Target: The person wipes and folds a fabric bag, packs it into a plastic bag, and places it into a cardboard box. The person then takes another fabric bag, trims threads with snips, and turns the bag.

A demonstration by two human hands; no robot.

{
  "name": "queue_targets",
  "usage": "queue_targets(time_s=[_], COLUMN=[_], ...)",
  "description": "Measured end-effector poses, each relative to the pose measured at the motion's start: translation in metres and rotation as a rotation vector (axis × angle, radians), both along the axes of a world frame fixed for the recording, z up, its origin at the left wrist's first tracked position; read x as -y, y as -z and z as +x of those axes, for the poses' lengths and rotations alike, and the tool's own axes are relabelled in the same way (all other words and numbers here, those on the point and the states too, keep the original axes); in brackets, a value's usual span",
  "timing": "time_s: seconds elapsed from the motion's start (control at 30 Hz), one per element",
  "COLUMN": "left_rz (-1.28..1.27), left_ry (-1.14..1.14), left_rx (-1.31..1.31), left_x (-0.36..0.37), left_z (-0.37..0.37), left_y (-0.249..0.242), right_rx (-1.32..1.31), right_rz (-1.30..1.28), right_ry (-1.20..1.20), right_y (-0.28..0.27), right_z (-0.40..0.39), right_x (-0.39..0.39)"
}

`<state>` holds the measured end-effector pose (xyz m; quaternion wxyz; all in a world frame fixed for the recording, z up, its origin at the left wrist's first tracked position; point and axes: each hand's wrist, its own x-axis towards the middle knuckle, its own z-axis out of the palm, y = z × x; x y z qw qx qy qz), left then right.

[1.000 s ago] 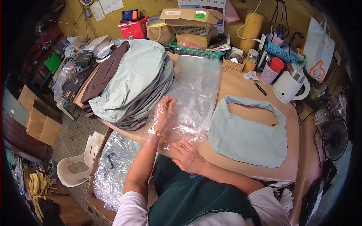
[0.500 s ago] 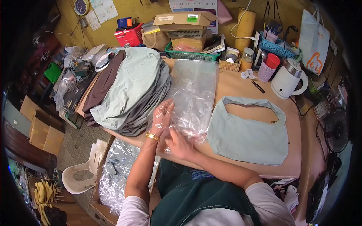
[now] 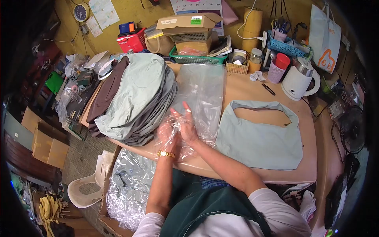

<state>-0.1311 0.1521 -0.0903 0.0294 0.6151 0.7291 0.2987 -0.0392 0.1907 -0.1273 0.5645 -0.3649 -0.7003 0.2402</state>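
Note:
My left hand [image 3: 166, 131], a gold bracelet at its wrist, is inside a crinkled clear plastic bag [image 3: 161, 143]. Glare on the film hides how its fingers are bent. My right hand [image 3: 188, 129] presses against it from the right and grips the film, fingertips pointing away from me. Beneath and beyond both hands lies a flat stack of clear plastic bags [image 3: 201, 85]. To the right, a pale grey-green cloth shoulder bag [image 3: 258, 140] is spread flat with its strap looped away from me. A tall pile of folded cloth bags [image 3: 136, 91] stands to the left.
At the back are a green basket [image 3: 197, 59] with boxes, a white kettle [image 3: 300, 81], a pink cup [image 3: 278, 71] and black snips [image 3: 268, 89]. Below the table's front edge sits a carton of shiny plastic-wrapped goods [image 3: 128, 185], beside a white chair [image 3: 92, 179].
My left hand was a raised fist inside the film, with my right hand lower beside its wrist. Now my right hand has moved up against my left, and the film is bunched around them.

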Motion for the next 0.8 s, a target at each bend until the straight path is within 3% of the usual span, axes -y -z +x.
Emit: queue_targets(time_s=[0.07, 0.1, 0.13, 0.2, 0.3, 0.53, 0.63, 0.7, 0.8], left_rz=[0.119, 0.054, 0.053, 0.18, 0.243, 0.235, 0.471, 0.471, 0.356], left_ry=[0.036, -0.049, -0.048, -0.012, 0.005, -0.045, 0.051, 0.022, -0.099], left_rx=[0.145, 0.104, 0.106, 0.248, 0.268, 0.037, 0.53, 0.6, 0.673], left_x=[-0.008, -0.002, -0.003, -0.006, -0.006, -0.011, -0.022, -0.011, 0.004], left_z=[-0.016, -0.008, -0.007, -0.008, -0.014, -0.028, -0.039, -0.023, -0.001], left_y=[0.018, -0.005, -0.01, -0.015, -0.008, 0.008, 0.038, 0.022, 0.016], right_rx=[-0.366, 0.191, 0.192, 0.775, 0.775, 0.811, 0.924, 0.701, 0.727], right_rz=[-0.468, -0.448, -0.45, -0.219, -0.246, -0.195, -0.09, -0.105, -0.131], right_ry=[-0.398, -0.22, -0.219, 0.018, -0.014, 0.062, 0.201, 0.167, 0.145], right_y=[-0.03, -0.034, -0.034, -0.034, -0.043, -0.032, -0.018, -0.017, -0.024], right_z=[0.018, 0.028, 0.03, 0.031, 0.034, 0.028, 0.022, 0.021, 0.024], right_x=[0.02, 0.018, 0.023, 0.035, 0.039, 0.037, 0.033, 0.032, 0.035])
